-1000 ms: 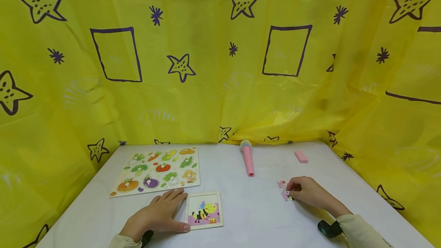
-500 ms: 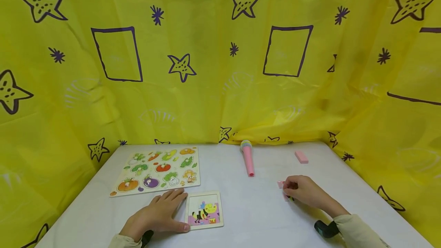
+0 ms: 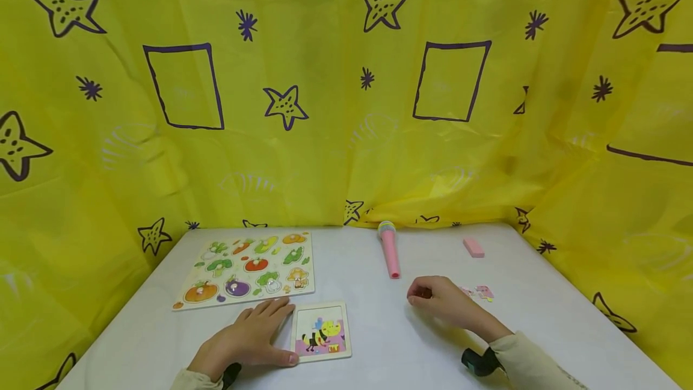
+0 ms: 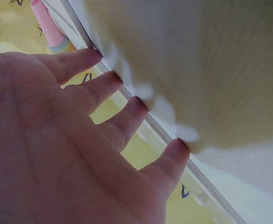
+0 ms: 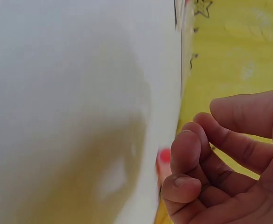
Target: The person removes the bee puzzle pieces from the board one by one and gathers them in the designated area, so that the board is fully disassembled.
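My left hand (image 3: 249, 336) lies with spread fingers at the left edge of a small framed bee puzzle (image 3: 321, 331); its thumb touches the puzzle's lower left corner. In the left wrist view the fingers (image 4: 127, 121) are stretched out. My right hand (image 3: 444, 303) is over the table, its fingers loosely curled. The right wrist view shows its thumb (image 5: 244, 112) apart from the fingers, with no object visible between them. Small pink printed puzzle pieces (image 3: 483, 292) lie just beyond the right hand, partly hidden by it.
A vegetable peg puzzle board (image 3: 249, 266) lies behind the left hand. A pink toy microphone (image 3: 390, 251) is at the back middle, and a pink block (image 3: 473, 248) to its right. Yellow patterned curtains (image 3: 325, 161) enclose the white table (image 3: 373, 330).
My right hand has moved left from the small pieces, uncovering some that it hid before. The left hand and the bee puzzle have stayed in place.
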The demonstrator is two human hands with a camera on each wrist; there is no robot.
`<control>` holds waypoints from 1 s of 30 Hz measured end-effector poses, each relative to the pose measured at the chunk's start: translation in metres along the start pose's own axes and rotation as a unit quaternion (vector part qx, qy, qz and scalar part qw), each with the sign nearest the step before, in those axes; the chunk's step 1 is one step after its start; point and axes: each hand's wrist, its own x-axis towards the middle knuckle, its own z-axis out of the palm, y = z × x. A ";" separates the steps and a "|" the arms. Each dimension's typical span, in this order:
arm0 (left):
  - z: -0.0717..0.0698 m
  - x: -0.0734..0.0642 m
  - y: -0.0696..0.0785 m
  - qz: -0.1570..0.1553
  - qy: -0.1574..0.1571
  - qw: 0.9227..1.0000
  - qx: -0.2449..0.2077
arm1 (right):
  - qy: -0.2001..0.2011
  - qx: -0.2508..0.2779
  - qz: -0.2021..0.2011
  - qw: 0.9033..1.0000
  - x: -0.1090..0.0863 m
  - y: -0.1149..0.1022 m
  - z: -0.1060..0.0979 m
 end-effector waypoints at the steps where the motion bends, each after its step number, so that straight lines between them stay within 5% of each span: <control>1: 0.000 0.000 0.000 -0.001 -0.001 1.000 0.001 | -0.004 0.005 -0.002 1.000 0.003 -0.004 0.005; 18: 0.000 0.002 0.000 -0.009 -0.005 1.000 0.003 | -0.063 0.047 -0.056 0.995 0.057 -0.065 0.077; 30: 0.000 0.001 -0.001 -0.006 -0.002 1.000 0.007 | -0.112 0.040 -0.046 0.992 0.076 -0.087 0.106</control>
